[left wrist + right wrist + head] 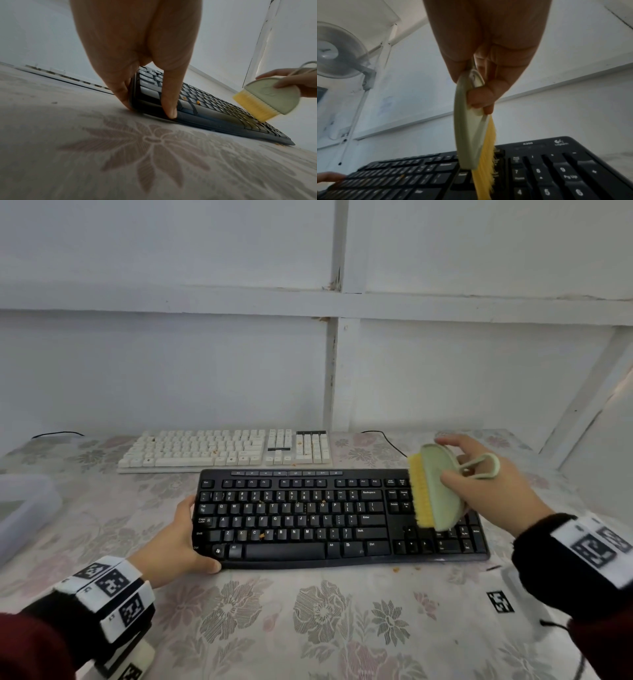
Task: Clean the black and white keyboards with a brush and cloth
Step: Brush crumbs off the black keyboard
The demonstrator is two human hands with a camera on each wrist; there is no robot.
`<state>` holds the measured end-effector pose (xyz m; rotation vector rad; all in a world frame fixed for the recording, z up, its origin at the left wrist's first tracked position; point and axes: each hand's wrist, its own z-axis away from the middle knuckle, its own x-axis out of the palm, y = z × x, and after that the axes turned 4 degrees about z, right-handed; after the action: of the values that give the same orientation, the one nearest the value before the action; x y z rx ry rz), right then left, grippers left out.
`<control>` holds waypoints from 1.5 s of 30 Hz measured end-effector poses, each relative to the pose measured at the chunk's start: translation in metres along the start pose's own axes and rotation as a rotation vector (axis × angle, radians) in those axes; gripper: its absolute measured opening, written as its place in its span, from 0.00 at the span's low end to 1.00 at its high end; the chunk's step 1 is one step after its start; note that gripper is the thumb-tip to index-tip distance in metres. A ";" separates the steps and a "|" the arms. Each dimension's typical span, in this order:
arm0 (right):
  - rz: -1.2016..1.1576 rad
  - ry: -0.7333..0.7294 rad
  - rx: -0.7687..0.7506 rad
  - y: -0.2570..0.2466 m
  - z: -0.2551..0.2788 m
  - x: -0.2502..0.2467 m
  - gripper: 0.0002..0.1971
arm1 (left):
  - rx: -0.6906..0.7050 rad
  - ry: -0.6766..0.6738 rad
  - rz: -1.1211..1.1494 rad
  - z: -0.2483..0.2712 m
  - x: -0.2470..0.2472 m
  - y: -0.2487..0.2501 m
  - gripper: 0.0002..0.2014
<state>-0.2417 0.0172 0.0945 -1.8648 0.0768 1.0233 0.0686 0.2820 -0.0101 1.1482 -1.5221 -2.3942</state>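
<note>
Head view: two keyboards on the flowered desk. The black keyboard lies near, the white keyboard just behind it at the far edge, offset left. One brush, pale green back, yellow bristles. No cloth in any view.

Left hand grips the black keyboard's left end, fingers curled round the edge, thumb on the near rim. Right hand pinches the brush's back, bristles facing left over the gap between the arrow keys and number pad; the wrist views suggest the tips touch the keys, contact unclear.

Orange crumbs: several on the black letter keys, some on the white keys, a few on the desk by the black keyboard's near right corner.

Handling, judged: the keyboards look light, rigid and thin, apt to slide on the cloth-covered desk, so bracing one end is sound. Keycaps could pop off; light strokes. The brush is light, its back stiff, its bristles soft; hold it by the smooth back, as now.

Also: a clear plastic tub at far left.
</note>
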 end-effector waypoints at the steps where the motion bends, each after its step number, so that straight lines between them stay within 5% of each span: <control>1: 0.007 -0.002 0.005 0.000 -0.004 0.002 0.21 | 0.001 -0.002 0.003 0.000 0.000 0.000 0.58; 12: 0.113 -0.223 0.042 0.015 0.054 0.011 0.17 | 0.001 0.016 -0.020 0.003 0.001 0.006 0.57; 24: -0.025 -0.010 -0.008 -0.016 -0.009 0.013 0.20 | -0.021 0.010 -0.020 0.004 0.001 0.008 0.58; 35: 0.171 -0.252 -0.006 0.006 0.050 0.020 0.16 | -0.021 0.012 -0.015 0.006 0.001 0.009 0.57; 45: -0.009 0.009 -0.060 -0.015 -0.003 0.012 0.20 | -0.012 0.011 -0.007 0.006 0.001 0.009 0.57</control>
<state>-0.2254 0.0273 0.0974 -1.9226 0.0431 1.0213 0.0612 0.2818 -0.0023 1.1648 -1.5007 -2.3939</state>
